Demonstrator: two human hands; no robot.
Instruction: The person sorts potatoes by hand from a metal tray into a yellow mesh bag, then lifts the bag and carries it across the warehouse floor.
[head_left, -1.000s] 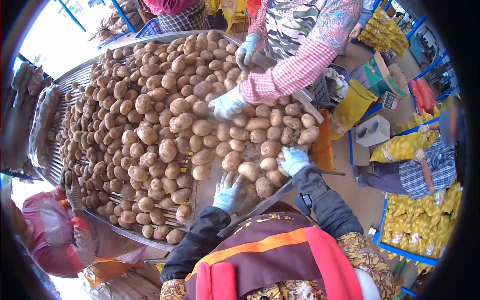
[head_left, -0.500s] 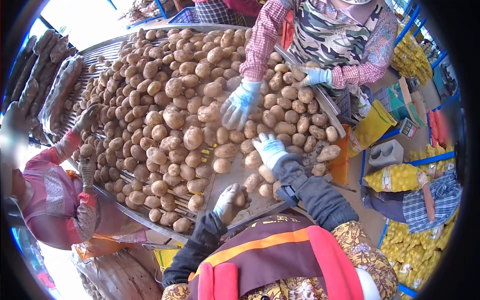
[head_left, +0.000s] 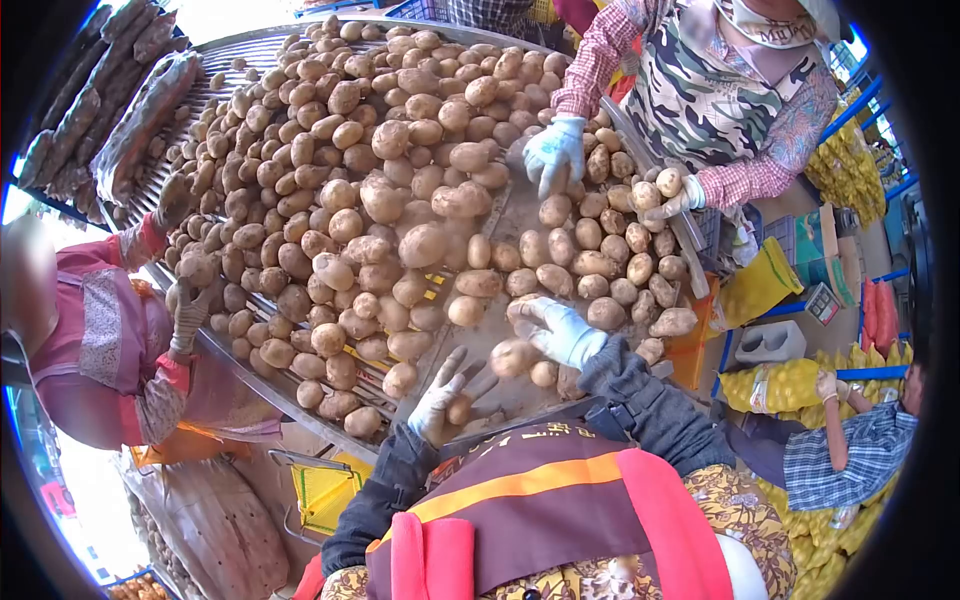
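Note:
My left hand (head_left: pixel 436 402), in a whitish glove, is near the table's front edge with its fingers spread. A small potato (head_left: pixel 459 409) lies against its palm side, not gripped by the fingers. My right hand (head_left: pixel 562 332), in a pale blue glove, reaches over the table with fingers stretched to the left and apart. Its palm faces down above a larger, slightly blurred potato (head_left: pixel 513 357). Other potatoes (head_left: pixel 606 314) lie just beyond and to the right of this hand.
A big heap of potatoes (head_left: pixel 345 225) covers the slatted metal table (head_left: pixel 215 95). Across from me, a co-worker's gloved hand (head_left: pixel 556 152) reaches in, and their other hand (head_left: pixel 680 200) holds potatoes. Another co-worker's hand (head_left: pixel 188 312) works at the left. Yellow sacks (head_left: pixel 770 388) stand right.
My left hand has spread its fingers, which were curled round a potato. My right hand has shifted slightly right and nearer me. The far co-worker's reaching hand has moved up and right.

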